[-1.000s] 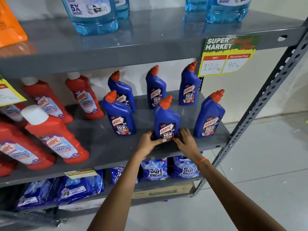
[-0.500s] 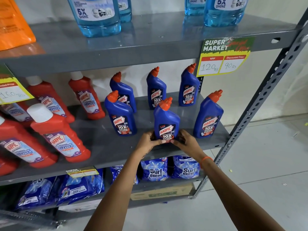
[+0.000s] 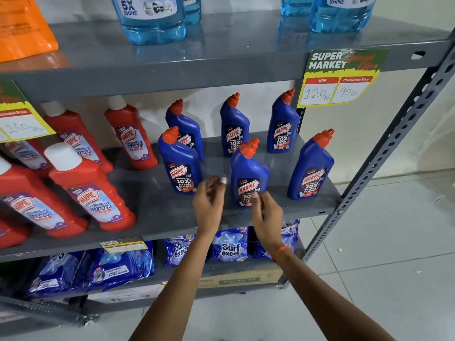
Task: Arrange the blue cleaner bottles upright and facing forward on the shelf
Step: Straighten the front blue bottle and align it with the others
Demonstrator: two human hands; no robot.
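Grey metal shelf (image 3: pixel 152 210): six blue cleaner bottles (image 3: pixel 248 173) upright, labels forward, two rows toward its right end. Left hand (image 3: pixel 209 203) and right hand (image 3: pixel 267 212) loosely open, empty, flanking the front-middle bottle, probably squaring it.

Six blue cleaner bottles (image 3: pixel 248 175) with orange caps stand upright on the grey middle shelf (image 3: pixel 157 207), three behind, three in front, labels facing forward.
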